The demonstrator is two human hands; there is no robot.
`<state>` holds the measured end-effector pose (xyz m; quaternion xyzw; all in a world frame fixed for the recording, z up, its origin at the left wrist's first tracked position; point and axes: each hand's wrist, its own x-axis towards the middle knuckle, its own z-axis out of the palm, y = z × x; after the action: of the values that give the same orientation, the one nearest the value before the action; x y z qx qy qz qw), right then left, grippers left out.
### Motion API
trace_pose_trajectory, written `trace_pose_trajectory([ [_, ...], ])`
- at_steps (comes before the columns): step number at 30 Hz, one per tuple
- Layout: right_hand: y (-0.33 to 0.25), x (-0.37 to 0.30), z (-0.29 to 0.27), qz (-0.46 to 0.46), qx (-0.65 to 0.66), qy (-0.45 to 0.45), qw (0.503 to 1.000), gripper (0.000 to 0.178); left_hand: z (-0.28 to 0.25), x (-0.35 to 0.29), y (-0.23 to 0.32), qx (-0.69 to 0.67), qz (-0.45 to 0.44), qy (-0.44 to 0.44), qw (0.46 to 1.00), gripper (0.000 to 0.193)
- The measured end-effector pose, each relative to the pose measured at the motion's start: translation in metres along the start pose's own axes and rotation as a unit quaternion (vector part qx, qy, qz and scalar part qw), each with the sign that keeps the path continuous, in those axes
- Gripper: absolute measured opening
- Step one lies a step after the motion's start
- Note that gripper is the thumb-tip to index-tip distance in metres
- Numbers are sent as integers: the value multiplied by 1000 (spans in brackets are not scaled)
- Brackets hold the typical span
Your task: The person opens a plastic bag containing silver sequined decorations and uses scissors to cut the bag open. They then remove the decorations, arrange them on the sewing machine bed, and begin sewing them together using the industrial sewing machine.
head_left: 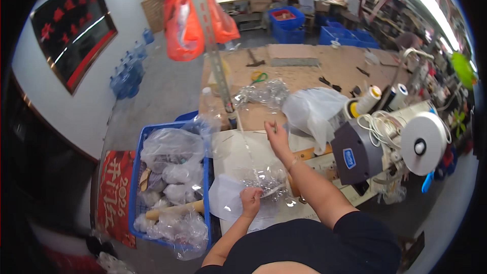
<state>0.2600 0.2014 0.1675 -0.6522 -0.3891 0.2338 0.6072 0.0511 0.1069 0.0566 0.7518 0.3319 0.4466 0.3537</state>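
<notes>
Pale strip (274, 190), over white table (227, 146), long axis slanting away rightward | my left hand (250, 201) curled at near end, pinching I cannot tell | my right hand (278, 141) closed around small dark thing (275, 127)

Noted 1 dark framed panel (76, 30) on the left wall (127, 10). Observed blue water jugs (131, 73) grouped along that wall. Recorded 1 blue crate (207, 193) holding clear bags (172, 144), beside 1 red poster (114, 187). Logged orange bags (183, 25) hanging.
</notes>
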Motion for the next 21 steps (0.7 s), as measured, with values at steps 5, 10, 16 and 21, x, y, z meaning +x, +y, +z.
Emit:
trace_pose_trajectory([
  [5,4,125,91,309,199,-49,929,24,1,-3,-3,9,-14,-11,1000,11],
  [10,15,161,113,315,161,-165,921,8,-2,1,-5,21,-29,-19,999,9],
  [16,-75,64,20,77,410,-61,907,9,-7,4,0,29,-8,-24,999,11],
  [21,-95,-88,-91,-37,265,-216,939,11,-8,8,-4,26,-21,-35,999,16],
])
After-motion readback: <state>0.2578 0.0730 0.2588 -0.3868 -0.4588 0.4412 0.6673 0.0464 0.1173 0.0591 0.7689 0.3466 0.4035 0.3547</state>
